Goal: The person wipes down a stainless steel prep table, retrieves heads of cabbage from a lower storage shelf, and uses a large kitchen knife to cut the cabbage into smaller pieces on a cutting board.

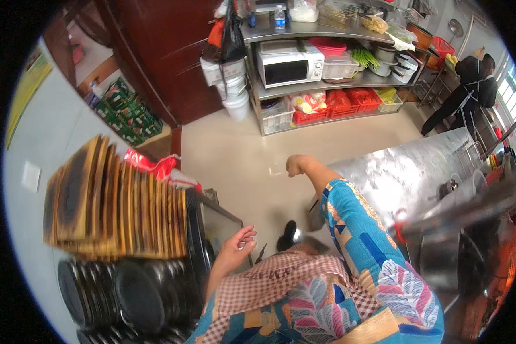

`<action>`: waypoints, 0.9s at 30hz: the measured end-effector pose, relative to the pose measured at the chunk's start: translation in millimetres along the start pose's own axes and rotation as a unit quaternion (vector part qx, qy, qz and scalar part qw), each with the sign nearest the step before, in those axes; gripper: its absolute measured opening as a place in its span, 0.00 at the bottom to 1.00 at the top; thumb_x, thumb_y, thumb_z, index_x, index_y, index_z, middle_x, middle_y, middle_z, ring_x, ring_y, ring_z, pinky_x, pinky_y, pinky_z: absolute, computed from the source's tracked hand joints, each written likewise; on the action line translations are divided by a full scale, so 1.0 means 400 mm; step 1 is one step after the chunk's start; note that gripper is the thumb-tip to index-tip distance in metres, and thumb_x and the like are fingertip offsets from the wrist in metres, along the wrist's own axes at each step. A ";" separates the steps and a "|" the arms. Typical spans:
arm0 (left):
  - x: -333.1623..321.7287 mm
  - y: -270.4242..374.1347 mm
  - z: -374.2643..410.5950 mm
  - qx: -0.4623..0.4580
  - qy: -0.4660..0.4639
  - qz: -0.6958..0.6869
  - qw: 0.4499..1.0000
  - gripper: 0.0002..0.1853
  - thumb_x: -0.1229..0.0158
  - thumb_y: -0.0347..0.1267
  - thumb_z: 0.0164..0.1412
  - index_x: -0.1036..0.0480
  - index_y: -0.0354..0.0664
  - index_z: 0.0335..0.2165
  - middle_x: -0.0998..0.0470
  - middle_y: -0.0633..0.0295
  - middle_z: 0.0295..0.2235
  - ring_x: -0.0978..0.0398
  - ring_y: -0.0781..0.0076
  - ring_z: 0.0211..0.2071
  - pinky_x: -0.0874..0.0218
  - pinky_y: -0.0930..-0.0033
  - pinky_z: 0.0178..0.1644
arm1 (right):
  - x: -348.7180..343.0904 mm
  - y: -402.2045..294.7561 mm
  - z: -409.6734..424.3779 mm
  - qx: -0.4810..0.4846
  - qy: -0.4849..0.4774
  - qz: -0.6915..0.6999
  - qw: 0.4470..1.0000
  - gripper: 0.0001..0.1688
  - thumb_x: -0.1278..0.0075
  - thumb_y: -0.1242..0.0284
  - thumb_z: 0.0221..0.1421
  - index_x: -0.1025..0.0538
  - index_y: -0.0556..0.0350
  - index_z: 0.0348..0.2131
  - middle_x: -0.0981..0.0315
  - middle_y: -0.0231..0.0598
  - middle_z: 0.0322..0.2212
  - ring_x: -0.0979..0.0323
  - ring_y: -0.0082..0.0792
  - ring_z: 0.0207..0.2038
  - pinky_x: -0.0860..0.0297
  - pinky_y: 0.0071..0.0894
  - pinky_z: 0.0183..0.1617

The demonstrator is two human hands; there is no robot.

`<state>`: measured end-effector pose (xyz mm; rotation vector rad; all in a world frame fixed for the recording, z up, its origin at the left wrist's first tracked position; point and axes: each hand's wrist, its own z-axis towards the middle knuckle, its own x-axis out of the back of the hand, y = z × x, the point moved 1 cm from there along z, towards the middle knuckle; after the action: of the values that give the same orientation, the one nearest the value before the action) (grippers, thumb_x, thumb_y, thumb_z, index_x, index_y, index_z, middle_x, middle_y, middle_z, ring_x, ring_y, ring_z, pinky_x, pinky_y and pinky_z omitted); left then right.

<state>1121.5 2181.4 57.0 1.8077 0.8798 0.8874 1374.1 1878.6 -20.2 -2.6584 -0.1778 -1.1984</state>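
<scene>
My right hand point(298, 165) is held out over the tiled floor point(236, 172), its fingers curled downward; nothing shows in it, though its palm side is hidden. Lower down, my left hand point(237, 247) hovers before the checked apron point(279, 275), fingers loosely bent and holding nothing. To the left of that hand stands a row of scorched wooden boards point(124, 206), above stacked round black plates point(139, 296). A stainless steel table point(395, 176) extends to the right of my right forearm.
A steel shelf unit point(318, 32) at the back holds a white microwave oven point(290, 64), baskets and pots. White buckets point(236, 103) stand beside it. A person in dark clothes point(466, 92) bends at the far right. Green cartons point(129, 112) lie beyond the doorway.
</scene>
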 end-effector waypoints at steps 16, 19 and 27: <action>0.332 -0.013 1.032 0.079 -0.125 0.082 0.986 0.31 0.40 0.37 0.59 0.37 0.36 0.57 0.26 0.52 0.49 0.27 0.66 0.47 0.36 0.67 0.51 | 0.015 0.504 0.430 -0.005 -0.075 0.234 0.969 0.34 0.44 0.59 0.51 0.29 0.47 0.56 0.28 0.46 0.51 0.29 0.48 0.51 0.34 0.42 0.56; 0.335 -0.025 1.275 0.078 -0.192 0.235 0.950 0.31 0.39 0.41 0.57 0.35 0.37 0.55 0.24 0.50 0.46 0.24 0.62 0.45 0.33 0.65 0.49 | -0.061 0.583 0.386 -0.087 -0.051 0.214 0.972 0.33 0.46 0.59 0.52 0.30 0.51 0.55 0.27 0.47 0.50 0.28 0.48 0.49 0.33 0.39 0.54; 0.155 0.215 1.738 -0.034 -0.318 0.313 0.894 0.30 0.40 0.40 0.55 0.34 0.39 0.54 0.22 0.50 0.44 0.22 0.61 0.42 0.32 0.64 0.48 | -0.153 0.728 0.377 -0.202 0.054 0.438 0.874 0.30 0.46 0.60 0.54 0.27 0.56 0.52 0.23 0.48 0.44 0.26 0.43 0.48 0.30 0.34 0.50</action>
<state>1760.3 1920.5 -79.1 2.1567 -0.1678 0.6054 1500.7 1632.8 -206.6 -2.4235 1.2787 -1.0946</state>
